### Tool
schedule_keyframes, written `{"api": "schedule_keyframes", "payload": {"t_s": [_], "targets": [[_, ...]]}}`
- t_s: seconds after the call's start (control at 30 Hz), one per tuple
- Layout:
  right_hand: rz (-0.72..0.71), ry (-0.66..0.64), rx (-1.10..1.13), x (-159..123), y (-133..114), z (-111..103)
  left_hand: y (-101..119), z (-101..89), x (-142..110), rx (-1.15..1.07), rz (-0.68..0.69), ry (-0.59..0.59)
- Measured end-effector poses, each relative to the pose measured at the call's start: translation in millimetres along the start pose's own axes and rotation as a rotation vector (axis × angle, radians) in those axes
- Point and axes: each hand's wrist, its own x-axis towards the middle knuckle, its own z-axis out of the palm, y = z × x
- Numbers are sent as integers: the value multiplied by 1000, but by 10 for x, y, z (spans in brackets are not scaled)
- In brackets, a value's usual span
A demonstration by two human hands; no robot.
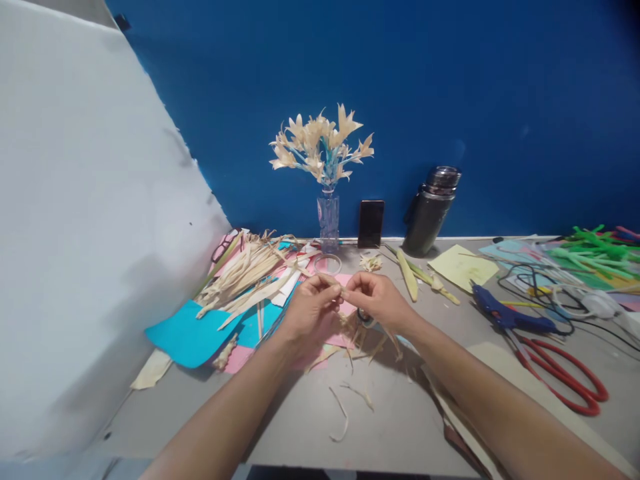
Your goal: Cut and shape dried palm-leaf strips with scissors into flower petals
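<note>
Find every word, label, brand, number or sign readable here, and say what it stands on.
No text can be read.
Clear plastic bottle: a pinkish mark, too blurred to read.
Dark metal flask, upright black phone and blue glue gun: no readable lettering.

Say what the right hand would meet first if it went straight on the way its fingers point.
Most likely the left hand: its fingertips are just ahead of those of the right hand, though whether they already touch is unclear.
</note>
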Motion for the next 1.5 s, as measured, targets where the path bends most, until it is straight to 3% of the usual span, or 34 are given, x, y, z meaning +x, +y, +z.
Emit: {"api": "schedule_keyframes", "payload": {"t_s": [0.1,0.23,0.3,0.43,0.53,0.67,0.73,0.83,1.0,1.27,1.4,1.5], "targets": [[78,-57,170,9,21,-3,-4,-38,35,155,147,8],[382,-247,433,41,84,-19,26,-62,49,254,243,6],[470,-329,529,44,114,-18,44,-45,33,348,337,26],[392,-335,563,21,135,7,53,-8,9,438,478,39],[254,-201,437,7,112,25,51,-18,15,332,359,94],[82,22,138,-3,60,29,56,-46,15,-1,45,-81],[19,55,-27,-12,33,30,47,-46,7,-45,-36,-108],[-51,41,-179,-28,2,39,14,-37,7,4,-47,-32],[-51,30,-208,-38,-29,25,-24,-47,37,9,-104,-15],[-30,-119,-81,-4,-46,-98,-10,-59,6,-183,-254,-124],[-28,-167,-182,3,-57,-139,-16,-62,34,-51,-197,-74],[19,-114,-245,-8,-67,-113,-31,-63,51,10,-171,-50]]}}
